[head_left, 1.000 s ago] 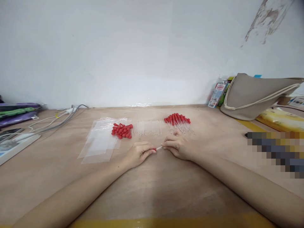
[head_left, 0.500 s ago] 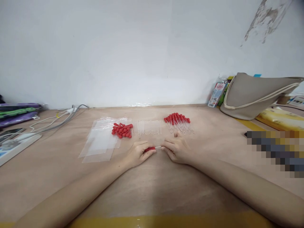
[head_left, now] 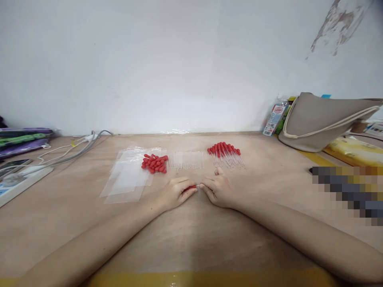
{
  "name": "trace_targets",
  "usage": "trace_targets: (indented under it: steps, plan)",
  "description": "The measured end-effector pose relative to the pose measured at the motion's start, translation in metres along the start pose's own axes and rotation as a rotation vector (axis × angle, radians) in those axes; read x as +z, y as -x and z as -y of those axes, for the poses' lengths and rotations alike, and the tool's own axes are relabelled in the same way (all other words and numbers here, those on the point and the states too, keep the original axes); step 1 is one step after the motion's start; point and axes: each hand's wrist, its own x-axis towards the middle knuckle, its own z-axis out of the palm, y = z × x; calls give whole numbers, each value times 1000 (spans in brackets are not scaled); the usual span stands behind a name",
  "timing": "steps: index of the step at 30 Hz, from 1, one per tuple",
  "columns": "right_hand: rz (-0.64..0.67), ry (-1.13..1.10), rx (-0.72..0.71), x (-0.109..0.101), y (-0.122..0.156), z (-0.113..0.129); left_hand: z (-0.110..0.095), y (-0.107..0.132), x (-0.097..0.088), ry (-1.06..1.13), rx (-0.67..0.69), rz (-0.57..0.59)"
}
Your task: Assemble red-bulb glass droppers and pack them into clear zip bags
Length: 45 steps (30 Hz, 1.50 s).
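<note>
My left hand (head_left: 175, 194) pinches a small red rubber bulb (head_left: 190, 187) just above the wooden table (head_left: 191, 239). My right hand (head_left: 218, 190) is closed on a thin clear glass tube, whose end meets the bulb; most of the tube is hidden in the fingers. The two hands almost touch at the bulb. Behind them lie a heap of loose red bulbs (head_left: 154, 163), a row of bare clear tubes (head_left: 186, 160) and a fan of droppers with red bulbs fitted (head_left: 225, 153).
Clear plastic bags (head_left: 127, 177) lie left of the bulbs. Cables (head_left: 68, 155) and a power strip (head_left: 18, 181) are at the far left. A beige bag (head_left: 323, 119), packets and a yellow item sit at the right, against a white wall.
My right hand has moved left toward the left hand, so less of the clear tube shows between them. The bulb stays pinched in my left fingers.
</note>
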Motion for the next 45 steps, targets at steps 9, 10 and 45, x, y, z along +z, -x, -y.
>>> trace_targets:
  steps: [9,10,45]
  plan:
    - [228,31,115,-32,-12,-1,4,-6,-8,-2,-111,-64]
    - [252,10,180,-37,-13,-6,4,-6,-9,-7,-153,-85]
    - [323,192,933,20,-87,-58,7,-5,-7,-35,-187,62]
